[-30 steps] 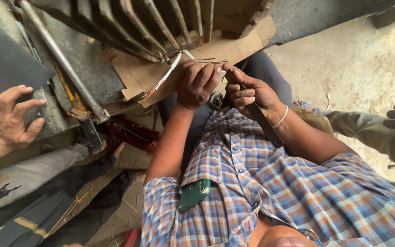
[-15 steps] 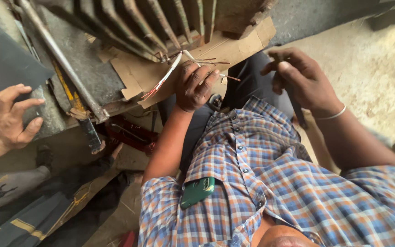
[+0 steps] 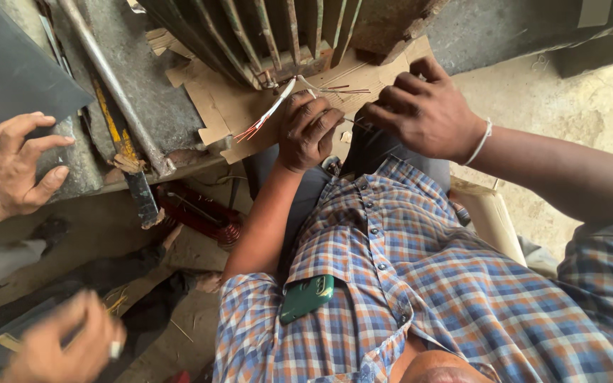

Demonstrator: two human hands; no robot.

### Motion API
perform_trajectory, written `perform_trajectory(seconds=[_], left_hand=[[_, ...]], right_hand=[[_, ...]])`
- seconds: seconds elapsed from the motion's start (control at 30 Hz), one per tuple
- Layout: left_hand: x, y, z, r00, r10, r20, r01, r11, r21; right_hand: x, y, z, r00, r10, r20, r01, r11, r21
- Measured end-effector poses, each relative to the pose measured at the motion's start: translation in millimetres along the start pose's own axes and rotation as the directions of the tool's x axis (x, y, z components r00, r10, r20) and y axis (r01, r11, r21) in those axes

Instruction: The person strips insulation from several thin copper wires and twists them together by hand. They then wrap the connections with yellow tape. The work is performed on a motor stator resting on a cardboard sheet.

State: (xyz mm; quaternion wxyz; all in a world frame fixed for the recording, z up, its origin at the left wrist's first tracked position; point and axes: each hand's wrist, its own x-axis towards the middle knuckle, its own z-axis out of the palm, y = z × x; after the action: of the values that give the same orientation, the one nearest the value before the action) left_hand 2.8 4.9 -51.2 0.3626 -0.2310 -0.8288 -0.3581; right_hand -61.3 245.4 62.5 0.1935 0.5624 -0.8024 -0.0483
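Note:
My left hand [image 3: 308, 131] is closed in a fist around a bundle of thin wires in a white sleeve [image 3: 269, 113], whose red-copper ends stick out to the left. Just to its right, my right hand [image 3: 426, 113], with a white band at the wrist, pinches thin copper strands [image 3: 345, 91] between its fingertips. Both hands work over a sheet of brown cardboard [image 3: 232, 106] that lies under a ribbed, rusty metal body [image 3: 278, 32].
Another person's ringed hand [image 3: 12, 167] rests on a grey plate at the left; a blurred hand [image 3: 65, 347] is at the bottom left. A steel rod [image 3: 111, 85], a yellow-handled tool [image 3: 128, 156] and a red-copper coil [image 3: 203, 213] lie nearby. A green phone [image 3: 306, 298] sits in my shirt pocket.
My right hand left the spot beside my left hand, swung out to the right, then came back to the wires. A blurred hand has entered at the bottom left.

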Motion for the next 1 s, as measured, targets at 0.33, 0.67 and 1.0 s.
perform_trajectory(seconds=[0.33, 0.67, 1.0], left_hand=[[-1.5, -4.0, -2.3, 0.999, 0.028, 0.028, -0.028, 1.000, 0.002], [-1.1, -3.7, -2.3, 0.995, -0.034, 0.090, 0.036, 0.999, -0.019], [7.2, 2.6, -7.5, 0.992, -0.032, 0.122, 0.033, 0.999, -0.007]], right_hand=[[35.9, -0.7, -0.3, 0.950, -0.225, -0.217, 0.211, 0.974, -0.088], [-10.8, 15.3, -8.5, 0.950, -0.156, -0.271, 0.177, 0.983, 0.051], [18.1, -3.6, 11.1, 0.958, -0.141, -0.248, 0.131, 0.990, -0.056]])
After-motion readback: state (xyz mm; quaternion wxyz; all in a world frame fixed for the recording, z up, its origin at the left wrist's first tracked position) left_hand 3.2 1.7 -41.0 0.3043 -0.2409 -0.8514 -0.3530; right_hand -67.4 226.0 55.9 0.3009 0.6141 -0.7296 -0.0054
